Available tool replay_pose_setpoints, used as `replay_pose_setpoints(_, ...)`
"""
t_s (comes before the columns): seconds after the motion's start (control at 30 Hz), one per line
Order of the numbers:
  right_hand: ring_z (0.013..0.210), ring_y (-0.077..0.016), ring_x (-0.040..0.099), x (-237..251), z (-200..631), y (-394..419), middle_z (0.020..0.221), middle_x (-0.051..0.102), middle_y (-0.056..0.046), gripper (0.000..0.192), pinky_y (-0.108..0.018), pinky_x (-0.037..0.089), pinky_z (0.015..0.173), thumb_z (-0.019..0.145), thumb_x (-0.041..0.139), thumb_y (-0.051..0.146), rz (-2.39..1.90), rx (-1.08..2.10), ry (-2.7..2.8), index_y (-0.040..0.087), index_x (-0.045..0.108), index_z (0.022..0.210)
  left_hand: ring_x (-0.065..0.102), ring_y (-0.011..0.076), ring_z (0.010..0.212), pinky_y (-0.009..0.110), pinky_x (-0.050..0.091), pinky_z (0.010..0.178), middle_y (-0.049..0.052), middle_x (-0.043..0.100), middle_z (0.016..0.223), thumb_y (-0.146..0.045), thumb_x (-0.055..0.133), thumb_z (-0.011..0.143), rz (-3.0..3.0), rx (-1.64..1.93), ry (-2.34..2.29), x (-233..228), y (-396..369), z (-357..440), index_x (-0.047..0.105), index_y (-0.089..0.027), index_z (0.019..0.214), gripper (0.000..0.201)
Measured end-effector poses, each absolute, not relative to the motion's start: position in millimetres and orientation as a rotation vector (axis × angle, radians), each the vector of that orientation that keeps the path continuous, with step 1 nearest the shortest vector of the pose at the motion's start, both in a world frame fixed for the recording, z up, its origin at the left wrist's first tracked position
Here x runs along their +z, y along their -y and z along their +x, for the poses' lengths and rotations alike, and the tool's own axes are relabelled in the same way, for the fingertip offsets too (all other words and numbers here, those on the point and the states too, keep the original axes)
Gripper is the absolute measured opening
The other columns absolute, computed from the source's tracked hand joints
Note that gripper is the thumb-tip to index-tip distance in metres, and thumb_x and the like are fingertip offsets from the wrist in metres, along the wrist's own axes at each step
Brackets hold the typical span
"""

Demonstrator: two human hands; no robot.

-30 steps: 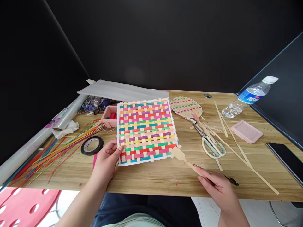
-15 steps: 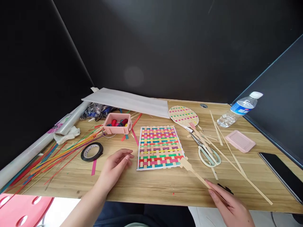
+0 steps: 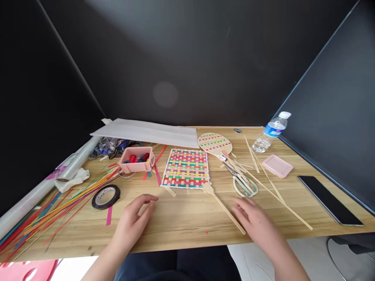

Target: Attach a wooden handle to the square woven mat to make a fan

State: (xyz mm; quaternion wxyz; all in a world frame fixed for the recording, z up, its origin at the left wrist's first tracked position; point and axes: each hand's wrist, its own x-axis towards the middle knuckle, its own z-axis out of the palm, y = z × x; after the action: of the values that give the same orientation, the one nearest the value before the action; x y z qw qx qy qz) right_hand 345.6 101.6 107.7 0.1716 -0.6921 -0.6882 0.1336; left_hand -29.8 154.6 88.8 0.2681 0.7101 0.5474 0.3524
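My left hand [image 3: 134, 220] hovers at the front of the table, fingers curved with a gap to the thumb and nothing between them. My right hand [image 3: 259, 224], slightly blurred, is open just right of a pale wooden handle [image 3: 224, 207]. The handle lies slantwise, its wide, shaped end at the lower right corner of a square woven panel [image 3: 186, 168] of coloured and pale strips with white edging. I cannot tell whether the two are joined. Green-handled scissors [image 3: 245, 187] lie beyond my right hand. A roll of black tape [image 3: 106, 196] is left of my left hand.
Behind the panel are a round woven piece [image 3: 215, 143], a pink box [image 3: 136, 160] of thread spools and a white sheet [image 3: 146, 132]. Coloured strips [image 3: 70, 203] spread left. On the right are long pale strips [image 3: 271, 183], a bottle [image 3: 269, 134], a pink case [image 3: 277, 166] and a phone [image 3: 329, 200].
My right hand has let go of the wooden handle, which now lies on the table. A short pale strip shows at the panel's lower left edge. The view has shifted.
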Motion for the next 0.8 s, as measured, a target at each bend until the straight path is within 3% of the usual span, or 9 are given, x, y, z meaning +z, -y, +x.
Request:
replay_pose_setpoints(0.13, 0.1, -0.0252, 0.063, 118, 385, -150, 0.11, 0.066, -0.015, 0.03, -0.034, 0.045, 0.085, 0.095, 0.039, 0.021, -2.392, 0.024, 1.807, 0.017, 0.063, 0.111, 0.068, 0.0187, 0.091, 0.026, 0.053, 0.081, 0.003, 0.072, 0.096, -0.04, 0.053, 0.089, 2.005, 0.908, -1.426, 85, -146, -36, 0.068, -0.024, 0.094, 0.023)
replay_pose_setpoints(0.2, 0.095, -0.0264, 0.064, 118, 395, -182, 0.103, 0.068, -0.017, 0.022, -0.033, 0.044, 0.078, 0.09, 0.049, 0.021, -2.453, 0.057, 1.828, 0.014, 0.066, 0.103, 0.068, 0.0186, 0.089, 0.026, 0.053, 0.08, 0.003, 0.072, 0.094, -0.041, 0.052, 0.09, 2.057, 0.836, -1.397, 94, -150, -31, 0.068, -0.024, 0.093, 0.023)
replay_pose_setpoints(0.33, 0.079, -0.0182, 0.062, 113, 407, -226, 0.091, 0.07, -0.009, 0.012, -0.026, 0.04, 0.066, 0.085, 0.06, 0.028, -2.442, 0.165, 1.859, 0.018, 0.067, 0.087, 0.066, 0.019, 0.096, 0.028, 0.05, 0.085, 0.003, 0.071, 0.1, -0.037, 0.048, 0.093, 2.211, 0.756, -1.246, 131, -167, -5, 0.066, -0.024, 0.097, 0.023)
replay_pose_setpoints(0.43, 0.07, -0.0138, 0.059, 113, 418, -232, 0.082, 0.069, -0.004, 0.015, -0.024, 0.039, 0.063, 0.087, 0.058, 0.028, -2.393, 0.211, 1.851, 0.017, 0.066, 0.08, 0.065, 0.0194, 0.097, 0.029, 0.049, 0.087, 0.004, 0.071, 0.101, -0.034, 0.045, 0.094, 2.295, 0.726, -1.142, 159, -184, 13, 0.064, -0.022, 0.097, 0.023)
replay_pose_setpoints(0.57, 0.072, -0.0157, 0.059, 116, 435, -217, 0.082, 0.07, -0.008, 0.024, -0.025, 0.037, 0.062, 0.092, 0.049, 0.028, -2.383, 0.085, 1.742, 0.017, 0.069, 0.082, 0.065, 0.0198, 0.09, 0.03, 0.048, 0.081, 0.003, 0.071, 0.096, -0.035, 0.042, 0.093, 2.311, 0.579, -1.122, 166, -217, 22, 0.064, -0.022, 0.089, 0.026)
replay_pose_setpoints(0.7, 0.078, -0.0223, 0.062, 109, 451, -208, 0.093, 0.07, -0.015, 0.032, -0.029, 0.038, 0.063, 0.095, 0.04, 0.03, -2.439, -0.124, 1.547, 0.016, 0.069, 0.096, 0.065, 0.0207, 0.089, 0.03, 0.048, 0.079, 0.004, 0.07, 0.094, -0.032, 0.042, 0.091, 2.323, 0.601, -1.201, 132, -251, 17, 0.063, -0.02, 0.086, 0.025)
replay_pose_setpoints(0.8, 0.081, -0.0235, 0.064, 100, 461, -208, 0.09, 0.07, -0.013, 0.033, -0.03, 0.043, 0.068, 0.093, 0.038, 0.028, -2.427, -0.178, 1.502, 0.015, 0.066, 0.106, 0.065, 0.0212, 0.088, 0.031, 0.048, 0.079, 0.007, 0.07, 0.092, -0.027, 0.041, 0.09, 2.332, 0.652, -1.19, 107, -262, 15, 0.063, -0.019, 0.085, 0.024)
